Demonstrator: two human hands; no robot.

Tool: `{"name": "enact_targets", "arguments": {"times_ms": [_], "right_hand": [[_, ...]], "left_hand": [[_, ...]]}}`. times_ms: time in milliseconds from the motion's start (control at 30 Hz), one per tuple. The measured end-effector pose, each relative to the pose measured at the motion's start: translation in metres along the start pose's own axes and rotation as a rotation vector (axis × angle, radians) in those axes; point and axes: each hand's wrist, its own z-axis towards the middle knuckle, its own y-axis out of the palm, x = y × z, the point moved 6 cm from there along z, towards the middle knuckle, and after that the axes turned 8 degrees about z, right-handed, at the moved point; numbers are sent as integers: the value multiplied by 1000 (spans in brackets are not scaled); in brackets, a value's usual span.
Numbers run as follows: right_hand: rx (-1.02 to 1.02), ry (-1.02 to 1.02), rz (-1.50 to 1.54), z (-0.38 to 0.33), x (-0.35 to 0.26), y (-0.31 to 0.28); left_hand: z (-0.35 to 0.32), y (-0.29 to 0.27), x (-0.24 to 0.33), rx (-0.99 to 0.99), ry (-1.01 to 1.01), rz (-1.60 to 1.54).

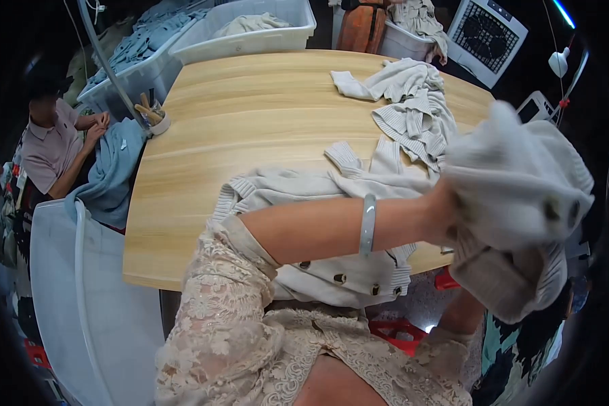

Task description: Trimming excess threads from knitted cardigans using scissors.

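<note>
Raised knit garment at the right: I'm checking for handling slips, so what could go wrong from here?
The raised knit garment appears to hang past the edge of the table, so a loose grip by the left hand might let it drop. The bracelet on the same arm could snag the knit. The dark-buttoned garment seems to overhang the near edge and might slide off.
</note>
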Motion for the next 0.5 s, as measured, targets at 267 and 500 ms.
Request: {"name": "enact_targets", "arguments": {"times_ms": [267, 500], "right_hand": [[-135, 30, 52, 13, 17, 4], [-277, 76, 126, 24, 37, 34]], "left_hand": [[-32, -39, -76, 532, -153, 367], [-92, -68, -128, 507, -239, 85]]}}
